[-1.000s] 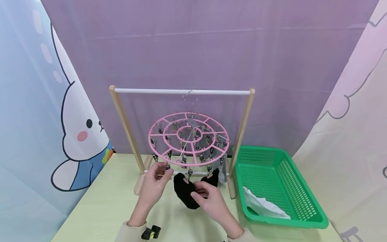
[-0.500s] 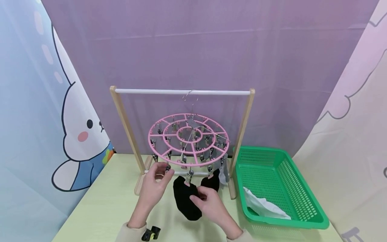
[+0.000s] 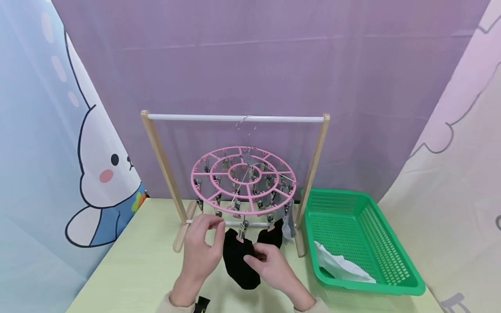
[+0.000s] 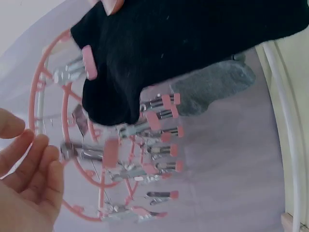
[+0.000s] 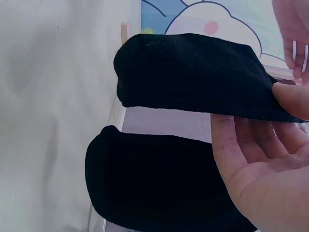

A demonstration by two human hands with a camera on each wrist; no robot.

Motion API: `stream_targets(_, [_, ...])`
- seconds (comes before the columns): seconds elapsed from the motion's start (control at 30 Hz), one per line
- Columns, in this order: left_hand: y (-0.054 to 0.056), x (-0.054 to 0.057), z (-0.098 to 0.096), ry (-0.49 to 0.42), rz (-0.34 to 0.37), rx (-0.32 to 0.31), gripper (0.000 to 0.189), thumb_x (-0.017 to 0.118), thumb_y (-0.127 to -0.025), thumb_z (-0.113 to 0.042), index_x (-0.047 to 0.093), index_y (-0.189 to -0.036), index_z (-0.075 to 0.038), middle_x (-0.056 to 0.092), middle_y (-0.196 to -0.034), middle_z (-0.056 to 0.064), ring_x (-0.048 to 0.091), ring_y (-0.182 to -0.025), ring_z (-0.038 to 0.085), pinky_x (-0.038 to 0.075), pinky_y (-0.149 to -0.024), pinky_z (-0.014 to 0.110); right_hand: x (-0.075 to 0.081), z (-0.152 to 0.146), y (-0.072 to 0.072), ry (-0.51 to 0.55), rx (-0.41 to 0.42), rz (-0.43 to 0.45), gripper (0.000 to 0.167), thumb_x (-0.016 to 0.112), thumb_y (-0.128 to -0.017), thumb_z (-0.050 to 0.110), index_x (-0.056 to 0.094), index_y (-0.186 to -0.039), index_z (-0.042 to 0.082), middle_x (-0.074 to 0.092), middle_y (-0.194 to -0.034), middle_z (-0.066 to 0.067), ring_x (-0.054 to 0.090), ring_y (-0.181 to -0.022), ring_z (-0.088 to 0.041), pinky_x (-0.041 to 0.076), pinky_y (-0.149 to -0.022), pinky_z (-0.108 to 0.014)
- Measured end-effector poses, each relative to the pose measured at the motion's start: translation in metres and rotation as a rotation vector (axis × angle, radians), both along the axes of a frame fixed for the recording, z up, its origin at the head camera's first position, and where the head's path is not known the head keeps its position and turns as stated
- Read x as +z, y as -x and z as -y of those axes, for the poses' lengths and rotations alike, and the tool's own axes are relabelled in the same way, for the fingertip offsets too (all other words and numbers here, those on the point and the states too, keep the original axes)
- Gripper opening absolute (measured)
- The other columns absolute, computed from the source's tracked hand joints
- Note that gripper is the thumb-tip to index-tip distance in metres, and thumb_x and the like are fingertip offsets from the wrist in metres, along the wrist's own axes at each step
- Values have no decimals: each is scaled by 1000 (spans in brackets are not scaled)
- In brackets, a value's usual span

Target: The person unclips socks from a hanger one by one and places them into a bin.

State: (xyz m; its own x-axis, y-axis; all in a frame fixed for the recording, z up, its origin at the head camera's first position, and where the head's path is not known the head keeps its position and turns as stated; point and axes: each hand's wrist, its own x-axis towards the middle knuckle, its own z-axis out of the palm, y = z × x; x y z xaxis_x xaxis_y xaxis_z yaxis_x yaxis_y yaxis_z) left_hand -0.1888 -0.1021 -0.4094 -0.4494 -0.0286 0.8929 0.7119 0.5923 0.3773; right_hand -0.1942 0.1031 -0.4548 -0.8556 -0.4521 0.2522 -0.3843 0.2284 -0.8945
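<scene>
A black sock hangs from a pink-tipped metal clip on the front of the round pink clip hanger. My right hand pinches this sock at its right side, thumb in front and fingers behind, as the right wrist view shows. To its right a second black sock hangs from another clip. My left hand is held to the left of the sock, thumb and fingers apart. In the left wrist view, a loose clip hangs just off its fingertips, gripping nothing.
The hanger hooks onto the white bar of a wooden-ended stand. A grey sock hangs at its right side. On the right, a green basket holds a white cloth item. A purple curtain stands behind.
My left hand has come away from the clip, moving down a little, with its fingers spreading. The clipped black sock hangs slightly lower, with my right hand still pinching it.
</scene>
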Motion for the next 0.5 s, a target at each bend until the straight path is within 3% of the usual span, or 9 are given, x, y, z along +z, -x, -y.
stream_targets(0.07, [0,0,-4,14,-15,-40,15,68,-86,5,69,-97,-5,67,-89,3,62,-80,18,49,-77,21,1,0,0,8,12,2,31,70,-97,16,53,-73,7,44,-64,8,41,-58,-2,37,-57,-19])
stream_targets(0.17, [0,-2,-9,39,56,-85,14,68,-89,2,69,-102,-5,69,-95,3,64,-85,17,52,-78,23,3,-1,-2,13,24,17,33,70,-97,16,50,-71,6,41,-63,8,39,-57,-2,35,-56,-18])
stream_targets(0.33, [1,-4,-15,66,313,-136,21,70,-96,-13,68,-115,-4,72,-107,5,68,-97,18,57,-84,35,6,-2,-4,8,51,42,32,69,-97,17,52,-73,6,41,-63,7,39,-55,-2,34,-54,-19])
stream_targets(0.5, [4,-4,-15,-32,582,-259,30,66,-101,-24,67,-127,-9,72,-108,1,68,-92,16,56,-85,35,7,-3,-5,-1,69,31,32,69,-97,17,52,-73,6,40,-63,7,37,-55,-2,33,-54,-19])
